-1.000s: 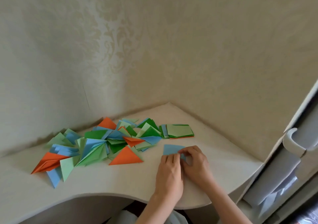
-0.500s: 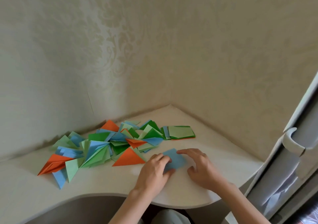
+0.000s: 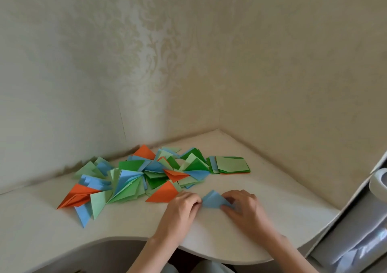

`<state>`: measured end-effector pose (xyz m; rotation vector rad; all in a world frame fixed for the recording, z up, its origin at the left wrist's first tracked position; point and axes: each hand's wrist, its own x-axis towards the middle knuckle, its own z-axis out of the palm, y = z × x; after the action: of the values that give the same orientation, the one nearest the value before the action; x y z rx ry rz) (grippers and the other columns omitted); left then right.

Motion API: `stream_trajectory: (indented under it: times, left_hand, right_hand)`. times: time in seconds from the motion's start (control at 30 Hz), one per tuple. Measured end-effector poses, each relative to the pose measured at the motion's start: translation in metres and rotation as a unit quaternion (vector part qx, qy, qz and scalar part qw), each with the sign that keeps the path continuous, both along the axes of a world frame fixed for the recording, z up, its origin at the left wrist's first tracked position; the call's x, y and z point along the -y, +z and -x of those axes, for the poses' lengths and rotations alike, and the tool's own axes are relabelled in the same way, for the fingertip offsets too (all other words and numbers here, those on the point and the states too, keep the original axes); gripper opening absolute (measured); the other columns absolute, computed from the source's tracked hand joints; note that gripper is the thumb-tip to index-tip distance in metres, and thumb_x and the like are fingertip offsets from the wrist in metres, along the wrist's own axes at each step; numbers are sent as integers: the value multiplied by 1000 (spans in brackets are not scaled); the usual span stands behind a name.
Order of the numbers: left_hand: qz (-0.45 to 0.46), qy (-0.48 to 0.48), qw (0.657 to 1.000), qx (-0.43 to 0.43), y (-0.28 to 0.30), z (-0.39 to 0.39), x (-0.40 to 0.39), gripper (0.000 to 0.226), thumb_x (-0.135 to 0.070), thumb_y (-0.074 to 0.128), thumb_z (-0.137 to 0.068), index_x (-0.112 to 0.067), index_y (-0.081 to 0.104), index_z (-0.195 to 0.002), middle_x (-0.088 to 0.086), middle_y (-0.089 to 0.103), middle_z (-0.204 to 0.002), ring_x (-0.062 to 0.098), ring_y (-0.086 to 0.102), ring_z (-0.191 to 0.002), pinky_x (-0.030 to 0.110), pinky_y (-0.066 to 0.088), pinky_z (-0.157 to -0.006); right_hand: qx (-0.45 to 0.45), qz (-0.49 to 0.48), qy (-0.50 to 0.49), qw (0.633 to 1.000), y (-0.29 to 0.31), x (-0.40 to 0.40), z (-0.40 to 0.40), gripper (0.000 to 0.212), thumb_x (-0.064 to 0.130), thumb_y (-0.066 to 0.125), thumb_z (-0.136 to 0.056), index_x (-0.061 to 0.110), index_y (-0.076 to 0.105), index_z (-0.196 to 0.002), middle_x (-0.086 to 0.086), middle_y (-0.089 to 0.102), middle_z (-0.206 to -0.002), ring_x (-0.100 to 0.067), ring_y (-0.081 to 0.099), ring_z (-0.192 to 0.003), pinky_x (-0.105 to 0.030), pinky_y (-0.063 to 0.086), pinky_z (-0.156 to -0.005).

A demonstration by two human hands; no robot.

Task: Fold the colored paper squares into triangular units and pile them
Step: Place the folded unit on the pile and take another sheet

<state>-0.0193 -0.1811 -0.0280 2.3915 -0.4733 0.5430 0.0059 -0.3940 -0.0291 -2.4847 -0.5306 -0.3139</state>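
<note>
Both hands (image 3: 182,206) (image 3: 244,206) now pinch blue paper (image 3: 212,200), its right corner hidden by fingers (image 3: 229,208)

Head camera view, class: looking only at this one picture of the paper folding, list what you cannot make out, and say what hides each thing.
- Small blue paper piece: its two ends, covered by the left hand and right hand.
- Flat stack of unfolded paper squares: sheet count, as only thin edges show.
- Heap of folded paper triangles: lower units, buried under upper ones.
- White cabinet handle: cut off by the right edge.

Soft, even daylight, faint shadows under the hands, slight softness overall, wide-angle bending at the edges.
</note>
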Motion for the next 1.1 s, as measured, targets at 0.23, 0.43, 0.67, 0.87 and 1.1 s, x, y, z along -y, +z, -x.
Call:
stream_trajectory:
  times: [0.23,0.43,0.67,0.87,1.1]
  left_hand:
    - [32,66,997,15,-5,-4,26,23,-16,70,-84,-16,62,-106,-9,55,-87,14,55,-86,28,49,-76]
    - [-37,116,992,-10,-8,-11,44,31,-36,51,-95,-24,53,-123,-6,59,-115,17,51,-108,28,41,-90]
    - [-1,113,993,-27,-11,-17,41,31,-30,58,-93,-21,54,-122,-3,56,-111,18,51,-105,30,41,-89]
    - [75,69,994,-38,-11,-17,30,24,-3,66,-84,-9,61,-108,-2,52,-93,14,51,-86,23,44,-79]
    - [102,67,990,-67,-10,-17,23,31,12,57,-82,-10,64,-103,-2,56,-94,10,53,-85,15,42,-78]
  right_hand:
    - [-37,-36,-89,995,-3,-13,5,27,35,67,-78,36,64,-104,23,52,-76,-3,57,-80,-25,47,-83]
    - [-14,-13,-135,991,-11,-24,-3,26,57,54,-85,40,57,-105,14,60,-82,-6,57,-86,-29,39,-84]
    - [-23,-38,-131,990,-11,-25,-2,25,49,61,-84,43,49,-106,18,51,-80,1,50,-79,-26,31,-78]
    - [-68,-58,-111,990,-5,-21,-3,28,31,67,-86,36,53,-110,15,52,-85,1,49,-76,-30,40,-85]
    - [-84,-73,-88,990,1,-16,2,25,12,64,-87,27,61,-106,11,52,-84,-3,49,-74,-36,46,-85]
